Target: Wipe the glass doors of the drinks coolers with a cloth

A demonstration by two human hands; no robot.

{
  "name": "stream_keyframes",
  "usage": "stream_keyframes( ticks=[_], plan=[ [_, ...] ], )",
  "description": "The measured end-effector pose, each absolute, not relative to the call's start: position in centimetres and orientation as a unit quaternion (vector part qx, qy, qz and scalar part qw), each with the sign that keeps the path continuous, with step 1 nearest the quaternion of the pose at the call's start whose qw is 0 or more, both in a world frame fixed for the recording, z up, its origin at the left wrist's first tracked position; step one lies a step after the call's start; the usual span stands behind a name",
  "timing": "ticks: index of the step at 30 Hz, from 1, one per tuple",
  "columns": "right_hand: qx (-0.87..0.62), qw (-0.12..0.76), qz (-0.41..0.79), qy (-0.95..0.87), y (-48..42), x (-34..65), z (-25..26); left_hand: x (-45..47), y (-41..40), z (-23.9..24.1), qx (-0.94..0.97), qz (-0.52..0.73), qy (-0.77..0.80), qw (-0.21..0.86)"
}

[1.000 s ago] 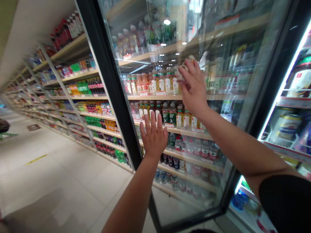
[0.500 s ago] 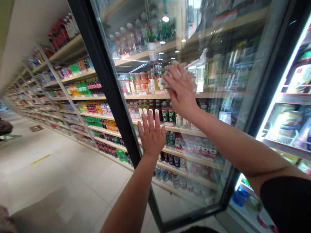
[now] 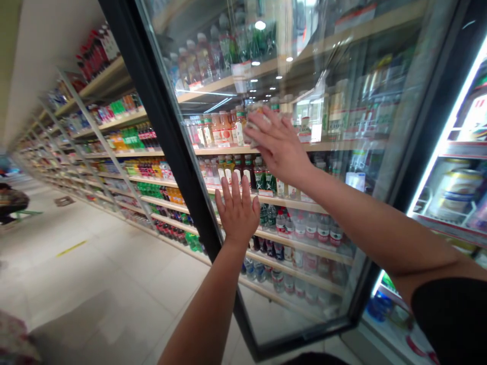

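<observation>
A glass door [image 3: 297, 309] with a black frame stands swung out in front of me. My left hand [image 3: 238, 212] lies flat against the glass near the frame's left side, fingers spread and nothing in it. Higher up and to the right, my right hand [image 3: 283, 144] presses a crumpled, light-coloured cloth [image 3: 254, 121] on the pane. The cloth is blurred and partly covered by the fingers. Bottles on shelves show through the glass, mixed with reflections of ceiling lights.
Long shelves of bottled drinks [image 3: 148, 165] run away to the left. At right is a lit cooler [image 3: 452, 197] holding drinks. A person [image 3: 13, 203] sits low on the far left, beyond a yellow floor strip [image 3: 71, 248]. A patterned object [image 3: 15, 337] shows at the lower left corner.
My right hand has shifted left and slightly down across the glass with the cloth, its fingers tilting further left. My left hand stays in place. More of the seated person shows.
</observation>
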State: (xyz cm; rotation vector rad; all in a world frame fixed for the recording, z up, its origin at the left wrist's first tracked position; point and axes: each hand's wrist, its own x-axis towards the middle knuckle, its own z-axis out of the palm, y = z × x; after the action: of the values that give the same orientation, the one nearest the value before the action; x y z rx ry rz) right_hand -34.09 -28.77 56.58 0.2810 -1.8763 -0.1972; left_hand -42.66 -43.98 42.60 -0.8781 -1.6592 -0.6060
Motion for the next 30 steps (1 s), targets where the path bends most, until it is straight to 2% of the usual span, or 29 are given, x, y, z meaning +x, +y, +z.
stream_keyframes(
  ticks=[3, 5, 10, 16, 18, 21, 22, 27, 30],
  plan=[
    [0.074, 0.642, -0.050, -0.762, -26.6, -33.2, 55.5, -42.7, -44.0, 42.6, -0.372, -0.257, -0.698, 0.556],
    [0.074, 0.653, -0.065, -0.751, -26.1, -32.6, 53.6, -42.7, -44.0, 42.7, -0.374, -0.253, -0.691, 0.564],
    [0.127, 0.572, -0.146, -0.797, -25.1, -30.6, 49.6, -42.6, -44.0, 42.9, -0.373, -0.241, -0.680, 0.584],
    [-0.011, 0.700, -0.063, -0.712, -22.4, -29.2, 46.2, -42.5, -44.0, 43.0, -0.374, -0.255, -0.690, 0.565],
    [0.021, 0.668, -0.088, -0.738, -22.7, -29.0, 43.6, -42.6, -43.9, 43.0, -0.380, -0.265, -0.690, 0.556],
    [0.076, 0.571, -0.158, -0.802, -22.6, -28.5, 41.1, -42.9, -43.8, 43.0, -0.377, -0.261, -0.684, 0.568],
    [0.069, 0.569, -0.160, -0.804, -22.2, -28.2, 41.0, -43.0, -43.8, 42.9, -0.374, -0.256, -0.679, 0.578],
    [0.000, 0.671, -0.094, -0.736, -19.8, -27.4, 41.9, -43.7, -44.1, 42.4, -0.383, -0.263, -0.627, 0.625],
    [0.049, 0.615, -0.122, -0.777, -19.2, -27.2, 40.7, -44.1, -44.5, 41.6, -0.410, -0.268, -0.608, 0.625]
  ],
)
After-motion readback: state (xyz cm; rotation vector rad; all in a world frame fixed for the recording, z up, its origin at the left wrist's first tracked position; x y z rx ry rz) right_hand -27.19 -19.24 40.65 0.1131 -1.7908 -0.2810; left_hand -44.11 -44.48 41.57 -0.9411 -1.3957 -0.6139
